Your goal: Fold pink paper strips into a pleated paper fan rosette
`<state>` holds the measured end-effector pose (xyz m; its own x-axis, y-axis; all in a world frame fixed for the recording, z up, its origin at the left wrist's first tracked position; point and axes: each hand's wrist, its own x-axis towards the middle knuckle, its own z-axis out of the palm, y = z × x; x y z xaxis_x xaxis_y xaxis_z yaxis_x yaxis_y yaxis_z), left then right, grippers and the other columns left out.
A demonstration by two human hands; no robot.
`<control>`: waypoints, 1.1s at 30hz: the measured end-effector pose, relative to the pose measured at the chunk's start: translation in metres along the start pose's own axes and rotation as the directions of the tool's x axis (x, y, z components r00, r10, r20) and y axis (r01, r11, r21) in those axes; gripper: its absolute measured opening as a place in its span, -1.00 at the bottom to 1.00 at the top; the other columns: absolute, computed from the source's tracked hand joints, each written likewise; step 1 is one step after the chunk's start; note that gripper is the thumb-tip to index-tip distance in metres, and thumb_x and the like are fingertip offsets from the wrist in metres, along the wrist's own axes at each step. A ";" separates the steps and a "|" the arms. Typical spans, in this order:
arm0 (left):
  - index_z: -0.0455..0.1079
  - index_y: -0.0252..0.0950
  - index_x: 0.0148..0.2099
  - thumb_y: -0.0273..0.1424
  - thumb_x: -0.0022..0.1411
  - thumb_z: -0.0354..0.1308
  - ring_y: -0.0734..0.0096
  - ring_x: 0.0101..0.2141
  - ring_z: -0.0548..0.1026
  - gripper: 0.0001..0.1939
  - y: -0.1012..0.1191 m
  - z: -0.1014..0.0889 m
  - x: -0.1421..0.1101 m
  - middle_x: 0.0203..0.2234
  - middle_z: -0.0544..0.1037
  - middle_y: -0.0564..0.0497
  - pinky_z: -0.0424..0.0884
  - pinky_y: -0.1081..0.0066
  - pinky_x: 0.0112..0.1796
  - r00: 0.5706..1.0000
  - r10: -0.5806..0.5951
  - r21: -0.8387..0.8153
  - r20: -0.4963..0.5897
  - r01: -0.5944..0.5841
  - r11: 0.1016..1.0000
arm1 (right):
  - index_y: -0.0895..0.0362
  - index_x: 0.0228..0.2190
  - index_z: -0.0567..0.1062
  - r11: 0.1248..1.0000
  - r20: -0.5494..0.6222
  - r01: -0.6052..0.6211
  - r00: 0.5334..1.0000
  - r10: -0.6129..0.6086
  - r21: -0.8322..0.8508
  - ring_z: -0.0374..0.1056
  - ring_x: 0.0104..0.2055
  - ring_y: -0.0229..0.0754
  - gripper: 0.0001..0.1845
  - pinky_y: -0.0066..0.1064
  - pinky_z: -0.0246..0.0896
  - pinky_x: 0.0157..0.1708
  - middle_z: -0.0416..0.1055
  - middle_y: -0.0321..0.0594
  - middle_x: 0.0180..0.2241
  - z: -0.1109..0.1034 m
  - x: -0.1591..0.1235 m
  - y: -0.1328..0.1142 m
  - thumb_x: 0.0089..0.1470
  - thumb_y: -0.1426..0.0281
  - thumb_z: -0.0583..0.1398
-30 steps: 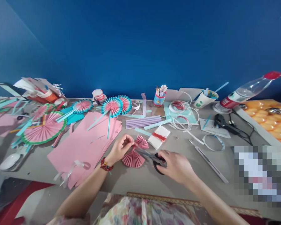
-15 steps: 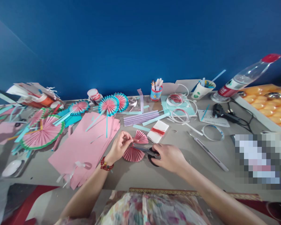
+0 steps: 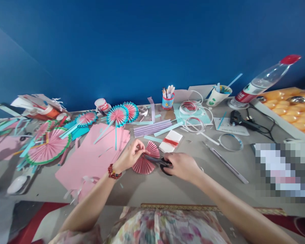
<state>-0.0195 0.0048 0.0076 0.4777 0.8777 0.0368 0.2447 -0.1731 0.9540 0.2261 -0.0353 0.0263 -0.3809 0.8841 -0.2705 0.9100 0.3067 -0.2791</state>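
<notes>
A pleated pink paper fan [image 3: 143, 164], pinched narrow in the middle and spread at both ends, lies on the table before me. My left hand [image 3: 131, 155] is closed in a pinch at the fan's narrow middle; what lies between the fingertips is too small to make out. From the right, my right hand [image 3: 183, 165] grips the black handles of a pair of scissors [image 3: 155, 159]. The blades point left across the fan, their tips close to my left fingertips. Whether the blades are fully closed is hard to see.
Left of my hands lies a stack of pink paper [image 3: 91, 152]. Behind are purple folded strips [image 3: 152, 128] and a white card wound with red string [image 3: 170, 141]. A craft knife [image 3: 226, 162] lies right, and a tilted-looking plastic bottle [image 3: 264, 83] stands at the back right.
The view has shifted slightly. Both hands stay at the fan's middle, and the scissors remain in my right hand with their tips by my left fingers.
</notes>
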 end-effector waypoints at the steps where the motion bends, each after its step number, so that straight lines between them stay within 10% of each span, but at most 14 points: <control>1: 0.15 -0.22 -0.25 -0.42 0.35 0.00 0.37 -0.27 0.58 -0.92 0.000 0.000 0.000 -0.28 0.34 0.03 0.47 0.37 -0.24 1.000 -0.005 -0.003 0.005 0.005 1.000 | 0.04 -0.30 0.49 1.000 0.007 0.002 1.000 -0.002 0.000 0.46 -0.32 -0.12 -0.77 -0.44 -0.04 -0.48 0.55 -0.24 -0.33 0.000 0.001 -0.001 0.04 0.18 0.18; 33: 0.24 -0.25 -0.22 -0.35 0.33 0.07 0.34 -0.27 0.56 -0.91 -0.002 -0.004 0.006 -0.30 0.38 0.00 0.48 0.36 -0.26 0.999 -0.047 0.043 0.005 0.047 0.998 | 0.11 -0.12 0.43 0.995 0.037 -0.005 0.999 0.009 -0.103 0.50 -0.25 0.01 -0.61 -0.41 0.18 -0.39 0.55 -0.07 -0.31 -0.003 0.015 -0.019 0.11 0.12 0.21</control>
<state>-0.0207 0.0122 0.0076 0.4702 0.8825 -0.0096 0.3030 -0.1512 0.9409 0.2032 -0.0264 0.0305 -0.3785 0.8733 -0.3069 0.9240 0.3366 -0.1817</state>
